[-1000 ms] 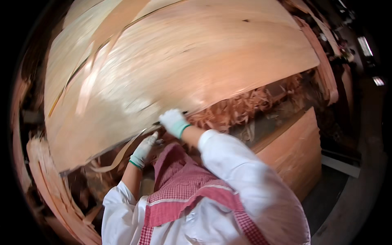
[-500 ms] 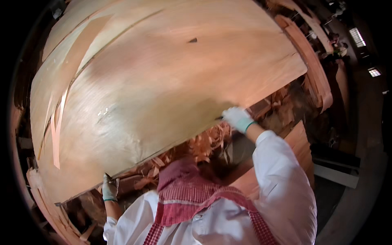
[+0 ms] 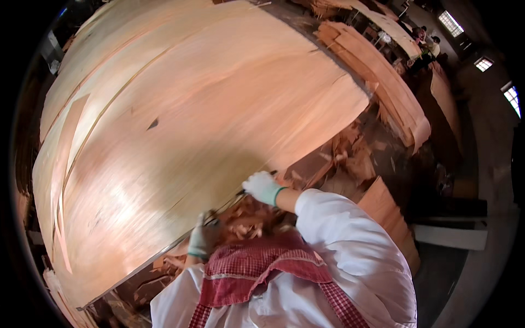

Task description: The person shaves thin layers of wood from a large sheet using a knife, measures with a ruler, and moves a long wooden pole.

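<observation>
A large sheet of pale wood veneer (image 3: 219, 120) spreads in front of me, with a small dark triangular hole or mark (image 3: 153, 124) in it. At its near edge, my right hand (image 3: 263, 188), in a white glove with a green cuff, is closed round a slim dark tool (image 3: 240, 192); its kind is hidden by the fingers. My left hand (image 3: 203, 236), also gloved and with dark fingertips, is at the same edge just to the left. Its fingers are blurred, so their grip is unclear. Curled veneer scraps (image 3: 249, 218) lie below the edge between my hands.
Loose veneer strips (image 3: 68, 142) lie on the sheet's left side. Stacked veneer (image 3: 377, 76) stands beyond the right edge, with more scraps (image 3: 350, 153) nearer. A veneer piece (image 3: 385, 213) and a pale beam (image 3: 451, 236) are at lower right. People (image 3: 426, 41) are far off.
My left hand has moved right along the sheet's edge, close to the right hand. The right hand is lower and further left in view. The view has shifted, moving the dark mark left.
</observation>
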`<move>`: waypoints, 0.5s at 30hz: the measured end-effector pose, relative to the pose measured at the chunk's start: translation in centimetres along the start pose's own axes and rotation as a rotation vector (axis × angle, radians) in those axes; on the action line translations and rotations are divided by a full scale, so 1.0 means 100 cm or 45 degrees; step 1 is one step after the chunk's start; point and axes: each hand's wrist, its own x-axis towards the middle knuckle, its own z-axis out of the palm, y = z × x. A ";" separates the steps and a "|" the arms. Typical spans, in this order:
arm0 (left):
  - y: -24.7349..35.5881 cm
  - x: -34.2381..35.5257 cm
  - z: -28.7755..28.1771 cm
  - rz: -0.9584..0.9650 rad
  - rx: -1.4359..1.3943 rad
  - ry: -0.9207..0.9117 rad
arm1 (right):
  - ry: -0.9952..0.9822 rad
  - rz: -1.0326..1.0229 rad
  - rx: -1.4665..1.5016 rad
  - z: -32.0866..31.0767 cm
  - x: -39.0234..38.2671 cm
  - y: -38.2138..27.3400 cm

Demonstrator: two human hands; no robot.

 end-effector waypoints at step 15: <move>0.100 0.283 -0.059 -0.285 0.177 -0.043 | 0.196 -0.005 0.085 0.004 -0.130 0.361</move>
